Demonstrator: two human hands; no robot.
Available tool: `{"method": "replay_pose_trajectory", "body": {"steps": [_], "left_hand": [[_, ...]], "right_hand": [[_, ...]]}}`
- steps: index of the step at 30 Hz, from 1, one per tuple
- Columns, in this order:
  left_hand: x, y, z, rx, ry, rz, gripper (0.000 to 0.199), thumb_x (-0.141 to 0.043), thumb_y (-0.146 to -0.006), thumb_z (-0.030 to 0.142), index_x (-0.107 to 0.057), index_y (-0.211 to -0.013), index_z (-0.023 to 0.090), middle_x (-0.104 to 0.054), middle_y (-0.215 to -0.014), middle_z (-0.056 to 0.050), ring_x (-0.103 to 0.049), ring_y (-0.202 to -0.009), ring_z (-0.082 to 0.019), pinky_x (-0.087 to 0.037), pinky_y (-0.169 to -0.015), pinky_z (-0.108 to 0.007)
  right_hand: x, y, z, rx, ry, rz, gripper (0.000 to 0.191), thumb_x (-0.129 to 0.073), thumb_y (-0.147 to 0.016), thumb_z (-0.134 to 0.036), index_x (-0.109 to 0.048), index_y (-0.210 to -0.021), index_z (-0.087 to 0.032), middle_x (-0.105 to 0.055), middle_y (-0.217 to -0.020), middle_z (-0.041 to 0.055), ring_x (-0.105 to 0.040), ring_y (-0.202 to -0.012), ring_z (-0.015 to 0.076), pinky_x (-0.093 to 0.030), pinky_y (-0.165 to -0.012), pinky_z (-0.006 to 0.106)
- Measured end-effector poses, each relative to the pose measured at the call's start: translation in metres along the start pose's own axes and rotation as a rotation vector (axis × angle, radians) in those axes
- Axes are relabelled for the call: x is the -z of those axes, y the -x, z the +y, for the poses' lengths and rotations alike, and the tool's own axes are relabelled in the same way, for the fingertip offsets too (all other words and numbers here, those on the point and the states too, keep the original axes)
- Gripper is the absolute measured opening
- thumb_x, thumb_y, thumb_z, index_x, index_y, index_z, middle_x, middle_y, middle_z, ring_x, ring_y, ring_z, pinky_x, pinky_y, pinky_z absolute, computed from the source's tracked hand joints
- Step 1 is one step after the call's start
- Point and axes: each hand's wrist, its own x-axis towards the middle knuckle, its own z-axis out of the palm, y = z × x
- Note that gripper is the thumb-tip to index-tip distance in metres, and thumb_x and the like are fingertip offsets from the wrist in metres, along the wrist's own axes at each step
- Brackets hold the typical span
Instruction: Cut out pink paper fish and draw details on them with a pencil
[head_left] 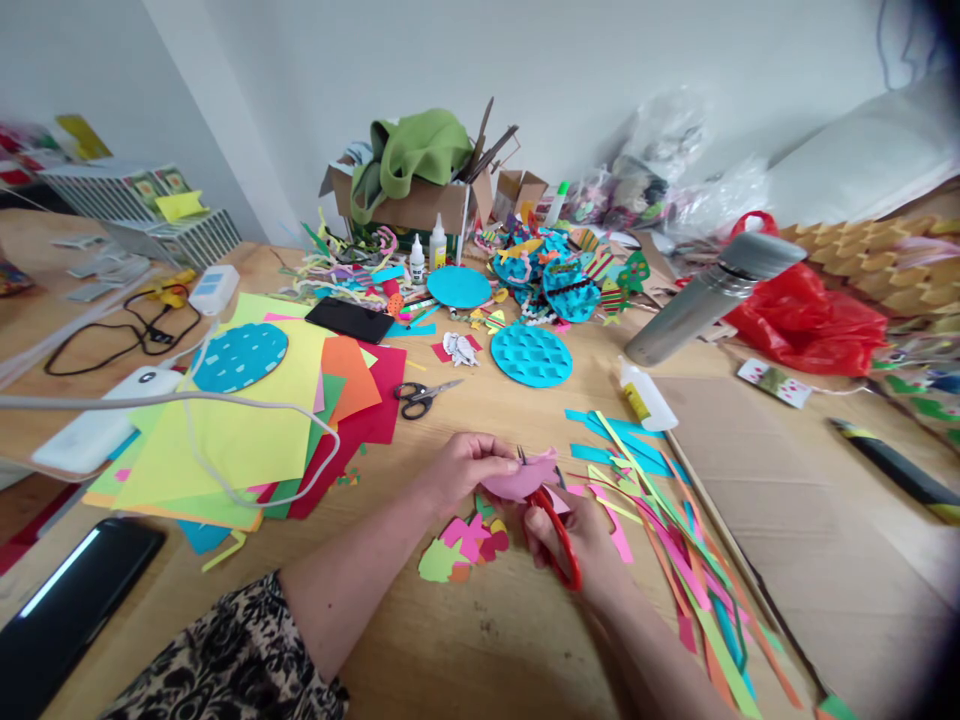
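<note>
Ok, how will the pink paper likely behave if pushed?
The pink paper looks thin and bent, so it's probably floppy. Being a small piece, it's likely light. Pinched at one end by the left hand, it would probably fold under a push.

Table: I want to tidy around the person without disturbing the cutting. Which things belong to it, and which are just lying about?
Seems in use:
- red-handled scissors, in the right hand
- pink paper, in the left hand
- cut paper shapes, near the hands

Probably just lying about:
- grey flask
- red plastic bag
- lower-left phone
</note>
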Motion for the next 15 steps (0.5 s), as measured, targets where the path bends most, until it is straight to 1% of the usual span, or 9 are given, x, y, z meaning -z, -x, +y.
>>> {"method": "replay_pose_trajectory", "body": {"steps": [3, 5, 10, 13, 15], "left_hand": [[-0.0014, 0.0015, 0.0002, 0.012, 0.008, -0.006, 0.030, -0.082, -0.055, 0.033, -0.067, -0.070, 0.013, -0.064, -0.069, -0.004, -0.057, -0.060, -0.014, -0.042, -0.055, -0.025], [-0.0018, 0.0020, 0.0011, 0.006, 0.008, 0.000, 0.029, -0.083, -0.054, 0.032, -0.067, -0.068, 0.013, -0.064, -0.069, -0.004, -0.057, -0.061, -0.013, -0.043, -0.056, -0.024], [-0.0007, 0.0017, 0.0025, -0.004, -0.013, 0.007, 0.027, -0.081, -0.056, 0.032, -0.066, -0.066, 0.013, -0.062, -0.064, -0.003, -0.053, -0.056, -0.011, -0.041, -0.053, -0.023], [0.0006, 0.0011, 0.0020, 0.000, -0.028, 0.003, 0.027, -0.081, -0.058, 0.033, -0.066, -0.068, 0.013, -0.062, -0.063, -0.003, -0.053, -0.052, -0.011, -0.040, -0.050, -0.023], [0.0014, 0.0006, 0.0015, -0.006, -0.035, -0.001, 0.028, -0.081, -0.058, 0.033, -0.065, -0.068, 0.013, -0.062, -0.063, -0.002, -0.053, -0.053, -0.011, -0.040, -0.050, -0.023]], "right_hand": [[-0.0004, -0.0003, 0.0010, -0.007, -0.011, -0.002, 0.047, -0.074, -0.065, -0.062, -0.054, -0.069, -0.020, -0.053, -0.044, -0.0027, -0.047, -0.037, 0.0125, -0.037, -0.039, 0.024], [-0.0003, -0.0003, 0.0008, -0.007, -0.006, -0.001, 0.048, -0.074, -0.065, -0.063, -0.053, -0.067, -0.021, -0.053, -0.044, -0.0023, -0.048, -0.037, 0.0126, -0.038, -0.040, 0.024], [0.0001, 0.0004, -0.0017, -0.008, 0.002, -0.004, 0.051, -0.073, -0.064, -0.067, -0.050, -0.063, -0.021, -0.052, -0.044, -0.0017, -0.048, -0.038, 0.0128, -0.038, -0.039, 0.024], [0.0002, 0.0009, -0.0021, -0.009, 0.005, -0.012, 0.050, -0.073, -0.066, -0.065, -0.050, -0.063, -0.021, -0.052, -0.044, -0.0021, -0.048, -0.038, 0.0124, -0.037, -0.039, 0.023], [0.0003, 0.0013, -0.0022, 0.000, 0.002, -0.022, 0.049, -0.073, -0.067, -0.064, -0.050, -0.064, -0.021, -0.053, -0.045, -0.0021, -0.048, -0.039, 0.0123, -0.037, -0.040, 0.023]]}}
